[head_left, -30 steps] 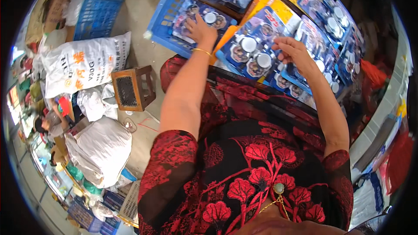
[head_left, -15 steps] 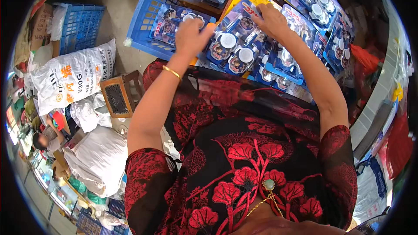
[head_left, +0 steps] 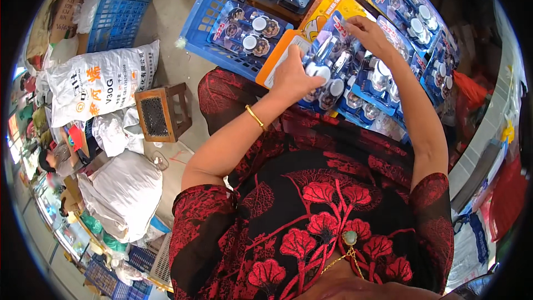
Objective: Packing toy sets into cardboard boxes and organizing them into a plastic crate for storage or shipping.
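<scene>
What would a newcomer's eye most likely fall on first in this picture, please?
Probably the two hands at the top centre: the left hand and the right hand both grip a blue toy pack lifted off a spread of similar packs. Behind them a blue crate holds more packs. On the floor to the left stand a white printed sack and a small wooden stool.

Sacks (head_left: 102, 80) left of crate (head_left: 208, 19), stool (head_left: 161, 112) between.
</scene>
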Tool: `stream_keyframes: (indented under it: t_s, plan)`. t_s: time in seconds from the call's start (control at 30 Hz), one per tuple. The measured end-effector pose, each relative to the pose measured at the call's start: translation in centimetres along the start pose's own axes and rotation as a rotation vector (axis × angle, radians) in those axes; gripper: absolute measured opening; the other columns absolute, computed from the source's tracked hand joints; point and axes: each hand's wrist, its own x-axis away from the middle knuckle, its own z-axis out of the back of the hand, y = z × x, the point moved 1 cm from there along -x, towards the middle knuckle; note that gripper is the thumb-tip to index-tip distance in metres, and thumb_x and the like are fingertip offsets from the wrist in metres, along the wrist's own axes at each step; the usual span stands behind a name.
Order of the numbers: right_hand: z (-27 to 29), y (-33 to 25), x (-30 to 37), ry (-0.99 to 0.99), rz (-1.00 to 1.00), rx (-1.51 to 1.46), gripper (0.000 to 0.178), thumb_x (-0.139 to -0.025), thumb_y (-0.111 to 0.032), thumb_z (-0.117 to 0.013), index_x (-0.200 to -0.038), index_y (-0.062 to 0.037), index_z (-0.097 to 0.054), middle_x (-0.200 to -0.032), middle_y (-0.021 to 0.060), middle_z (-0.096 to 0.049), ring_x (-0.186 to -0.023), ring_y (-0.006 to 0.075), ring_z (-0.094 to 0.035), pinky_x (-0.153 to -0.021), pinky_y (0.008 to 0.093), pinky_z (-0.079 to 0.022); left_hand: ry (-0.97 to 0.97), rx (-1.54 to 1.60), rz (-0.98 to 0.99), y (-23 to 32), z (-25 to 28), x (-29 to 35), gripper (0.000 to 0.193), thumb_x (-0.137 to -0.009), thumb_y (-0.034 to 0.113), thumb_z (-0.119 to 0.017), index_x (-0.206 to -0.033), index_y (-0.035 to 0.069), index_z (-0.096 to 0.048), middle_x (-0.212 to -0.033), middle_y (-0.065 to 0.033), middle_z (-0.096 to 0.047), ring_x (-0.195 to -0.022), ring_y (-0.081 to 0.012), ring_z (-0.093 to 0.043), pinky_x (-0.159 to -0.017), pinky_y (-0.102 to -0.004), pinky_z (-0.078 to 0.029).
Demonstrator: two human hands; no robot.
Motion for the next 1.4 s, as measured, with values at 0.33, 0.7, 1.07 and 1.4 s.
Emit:
stream_keyframes:
  t_s: [0.33,0.7,1.07,1.4]
  plan:
    - [4.6,-2.9,2.7,-0.181,-0.295,-0.873,0.065,-0.088,-0.057,-0.047,-0.126,-0.0039,-0.050,-0.115,0.0120,-0.061,-0.101,0.0250,-0.061,-0.085,0.0391,-0.050,0.020,0.293,-0.381,4.3,7.7,2.7,0.057,-0.062,0.013,-0.080,-0.108,0.001,-0.049,-0.098,-0.0100,-0.059,-0.092,-0.0166,-0.057,-0.081,-0.0298,-0.047]
    - [1.5,-8.3,2.4,-0.493,-0.303,-1.063,0.039,-0.086,-0.016,-0.062,-0.121,0.0010,-0.054,-0.088,0.0039,-0.066,-0.056,0.0038,-0.056,-0.040,0.0153,-0.038,0.686,-0.414,-0.859,-1.3,11.3,-0.2,0.045,-0.062,-0.011,-0.058,-0.104,0.004,-0.050,-0.112,-0.0148,-0.058,-0.105,-0.0302,-0.054,-0.088,-0.0393,-0.042]
    - [-8.9,-11.1,-7.7,-0.469,-0.094,-0.439,0.046,-0.084,-0.016,-0.061,-0.126,-0.0012,-0.050,-0.097,0.0046,-0.064,-0.072,0.0073,-0.060,-0.048,0.0210,-0.047,0.625,0.405,0.181,-11.5,12.1,-6.4,0.058,-0.066,0.012,-0.071,-0.118,-0.001,-0.048,-0.113,-0.0154,-0.053,-0.101,-0.0275,-0.052,-0.086,-0.0343,-0.043]
    - [-16.1,-4.8,-13.9,-0.364,0.152,0.614,0.030,-0.073,-0.011,-0.056,-0.101,-0.0035,-0.061,-0.101,0.0208,-0.064,-0.093,0.0374,-0.062,-0.078,0.0437,-0.050,0.140,-0.764,-0.223,-11.2,11.8,-11.1,0.087,-0.057,0.026,-0.084,-0.131,0.011,-0.041,-0.139,-0.0169,-0.036,-0.131,-0.0351,-0.031,-0.098,-0.0547,-0.034]
